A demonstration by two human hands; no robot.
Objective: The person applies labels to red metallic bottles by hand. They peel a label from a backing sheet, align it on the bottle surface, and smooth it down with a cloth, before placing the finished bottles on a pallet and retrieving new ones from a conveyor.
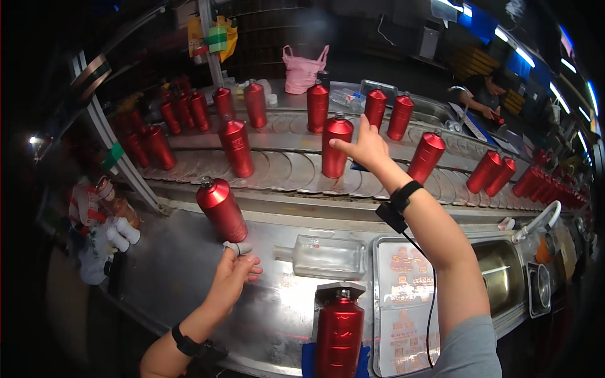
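Dim workshop, strip lights (520, 55) glaring up around 2 o'clock, with another person (480, 94) just below them, hands on something red. Main surface is a shiny steel bench (170, 268), all glare and smudges toward the bottom. Past it a scalloped metal conveyor (287, 169) runs 9 to 3, loaded with red bottles, and a raised ledge (315, 212) sits between the two. Pink bag (305, 70) at 12, green-taped post (107, 132) at about 10. On the bench you've got a clear bottle (331, 258) lying flat at 5, neck toward 9, a tray (403, 305) just beside it, then a sink (499, 274) at 4. Near bottle (340, 334) stands upright between 5 and 6. Left hand (233, 275) is at 7, fingers loose, nothing gripped; its pale finger cover (237, 247) is right by the base of the bench bottle (222, 211) at 8, can't tell if they touch. Right hand (370, 151) is out at 2, thumb and fingers spread, thumb across the belt bottle (336, 157) at 1; contact's unclear from this angle.
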